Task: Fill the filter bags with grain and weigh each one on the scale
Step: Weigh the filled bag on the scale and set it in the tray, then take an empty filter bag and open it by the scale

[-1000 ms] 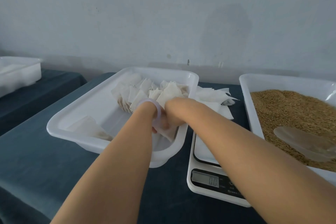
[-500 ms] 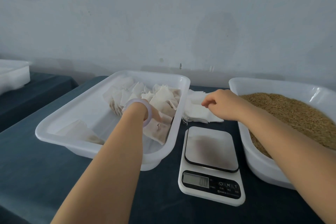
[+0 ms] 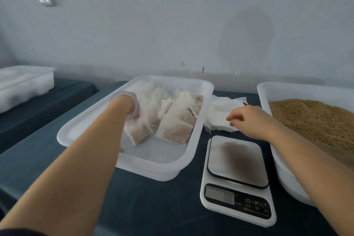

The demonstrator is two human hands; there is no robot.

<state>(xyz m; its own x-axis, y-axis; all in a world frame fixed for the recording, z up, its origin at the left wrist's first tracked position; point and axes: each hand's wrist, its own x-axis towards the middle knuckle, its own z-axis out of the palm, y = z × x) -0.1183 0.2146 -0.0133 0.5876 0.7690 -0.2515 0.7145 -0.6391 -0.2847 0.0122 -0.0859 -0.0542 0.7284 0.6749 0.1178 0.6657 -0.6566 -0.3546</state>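
A filled filter bag (image 3: 138,132) is lying in the white tray (image 3: 159,152) beneath the left hand (image 3: 134,115), whose grip is hidden behind the wrist. The right hand (image 3: 249,121) has left that bag and is touching the empty filter bags (image 3: 218,119), fingers loosely curled and holding nothing, so the next fill is probably starting.

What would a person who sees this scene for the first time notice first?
Most likely the big white tub heaped with brown grain at the right edge, and the white tray in the middle, which holds filled filter bags. Between them the scale stands with a bare platform. The right hand is at a pile of empty filter bags just behind the scale.
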